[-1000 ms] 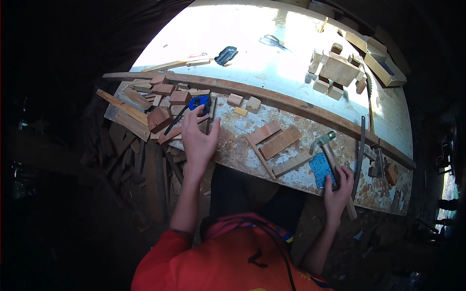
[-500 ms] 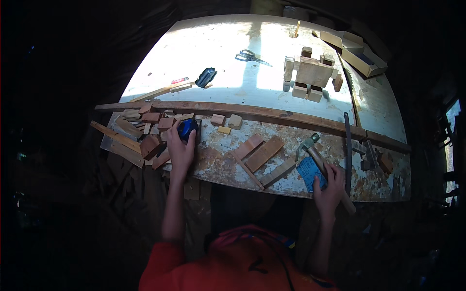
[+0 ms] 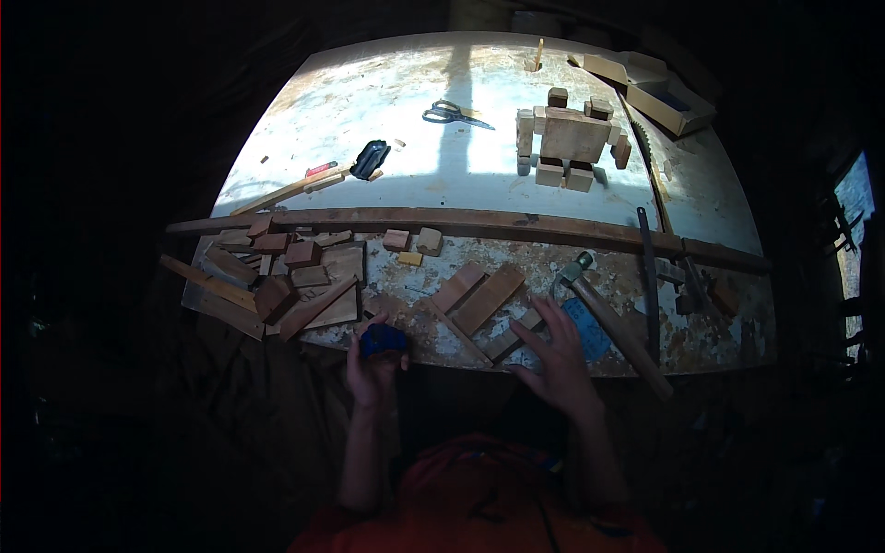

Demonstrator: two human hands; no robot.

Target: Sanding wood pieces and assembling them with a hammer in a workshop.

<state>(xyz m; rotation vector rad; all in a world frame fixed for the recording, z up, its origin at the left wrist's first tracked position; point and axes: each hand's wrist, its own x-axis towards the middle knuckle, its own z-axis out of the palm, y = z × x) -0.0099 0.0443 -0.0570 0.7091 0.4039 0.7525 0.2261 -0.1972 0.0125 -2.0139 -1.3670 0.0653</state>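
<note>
Left hand point(image 3: 373, 367): curls closed round tape measure point(image 3: 383, 341), at tabletop point(image 3: 392, 290) near edge
Right hand point(image 3: 558, 364): spreads wide, seemingly empty, over block point(image 3: 504, 347)
Boards point(image 3: 491, 300): lie between hands, nearer right, slanting away rightward lengthwise
Hammer point(image 3: 619, 334): lies rightmost, overhangs edge
Gap: separates tape measure from boards

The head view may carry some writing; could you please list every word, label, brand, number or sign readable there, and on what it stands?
None reads clearly.
Blue sheet by the hammer: faint print, too blurred.
Small red strip: pale marks, too small.
Blue tape measure in the left hand: too dark to read.
Red shirt: too dim to read.
</note>
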